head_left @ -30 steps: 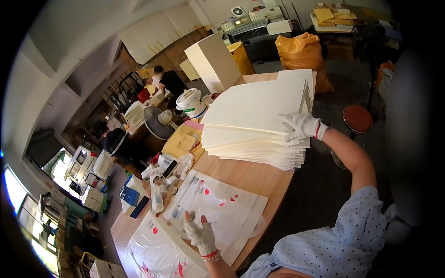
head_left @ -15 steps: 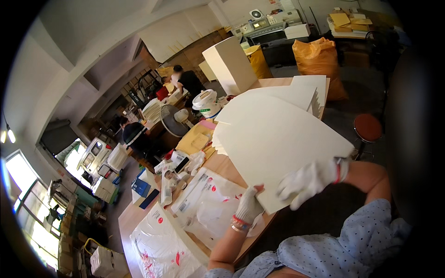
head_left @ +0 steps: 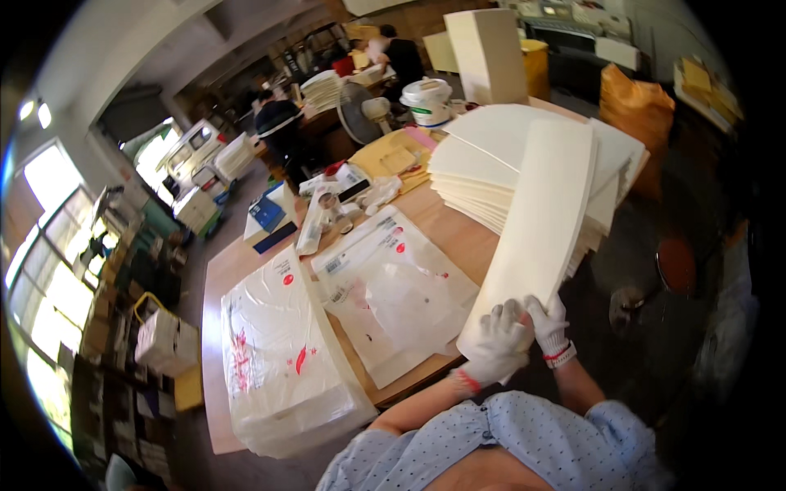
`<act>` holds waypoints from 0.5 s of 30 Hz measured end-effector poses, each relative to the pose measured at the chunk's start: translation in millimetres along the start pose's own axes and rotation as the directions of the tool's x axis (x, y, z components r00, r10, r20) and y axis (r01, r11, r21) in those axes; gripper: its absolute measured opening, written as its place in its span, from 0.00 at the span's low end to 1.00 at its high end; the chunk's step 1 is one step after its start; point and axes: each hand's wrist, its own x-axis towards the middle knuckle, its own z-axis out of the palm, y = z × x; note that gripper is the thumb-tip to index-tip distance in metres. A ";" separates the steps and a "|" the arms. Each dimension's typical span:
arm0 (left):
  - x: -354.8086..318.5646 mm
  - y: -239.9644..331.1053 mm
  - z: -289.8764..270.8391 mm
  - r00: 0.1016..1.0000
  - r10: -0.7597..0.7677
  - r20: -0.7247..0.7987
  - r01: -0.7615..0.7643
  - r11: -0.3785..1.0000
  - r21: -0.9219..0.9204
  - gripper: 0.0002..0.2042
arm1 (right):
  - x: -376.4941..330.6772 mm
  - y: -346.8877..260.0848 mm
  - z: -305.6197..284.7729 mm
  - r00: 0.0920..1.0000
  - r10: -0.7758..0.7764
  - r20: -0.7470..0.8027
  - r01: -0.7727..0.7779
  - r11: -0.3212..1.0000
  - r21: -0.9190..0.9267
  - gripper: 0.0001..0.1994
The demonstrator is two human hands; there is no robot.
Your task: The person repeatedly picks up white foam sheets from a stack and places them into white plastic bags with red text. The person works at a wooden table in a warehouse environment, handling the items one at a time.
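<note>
A long cream-white paper sheet [head_left: 536, 209] rises from my hands, bowed lengthwise, its far end over a stack of white sheets [head_left: 475, 168]. My left hand [head_left: 497, 344], in a white knit glove with a red cuff, closes on the near end of the sheet. Close beside it, my right hand [head_left: 547, 323], gloved the same way, grips the sheet's near right edge with the thumb up. Whether one sheet or several are in the hands cannot be told. The stack's layers are fanned out in steps along its left side.
Left of my hands lie a flat plastic wrapper [head_left: 397, 295] and a thick plastic-wrapped pack [head_left: 282, 352] on the wooden table [head_left: 214, 327]. Farther back stand a white bucket [head_left: 427, 102], a fan [head_left: 358, 113] and a tall white block [head_left: 489, 57]. A round stool [head_left: 676, 266] is at right.
The sheet, spread flat over the stack before, is now lifted and bowed. My right hand has come from above the sheet to grip its edge beside my left. The view has swung rightward.
</note>
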 end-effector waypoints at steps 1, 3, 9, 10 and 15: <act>0.3 -24.3 -33.6 0.996 -0.023 0.081 0.035 0.988 -0.149 0.40 | 1.1 7.4 -8.5 0.995 -0.097 0.000 0.097 0.993 -0.070 0.14; -5.1 -84.7 -74.8 0.869 -0.112 -0.481 0.141 0.990 0.023 0.35 | 1.1 19.9 -20.4 0.874 -0.485 -0.039 0.462 0.852 -0.246 0.12; -14.9 -233.8 -147.3 0.902 -0.422 -0.088 0.013 0.233 -0.972 0.22 | -14.3 -68.2 -31.3 0.958 -0.196 0.208 0.250 0.928 -0.278 0.07; -7.5 -237.1 -150.3 0.902 -0.420 -0.102 -0.036 0.163 -0.986 0.20 | -17.5 -65.2 -33.3 0.922 -0.252 0.294 0.350 0.868 -0.353 0.06; 25.1 -250.1 -151.1 0.896 -0.443 -0.045 0.004 0.109 -0.994 0.16 | -26.5 -25.1 -6.7 0.781 -0.054 0.622 0.558 0.509 -0.656 0.05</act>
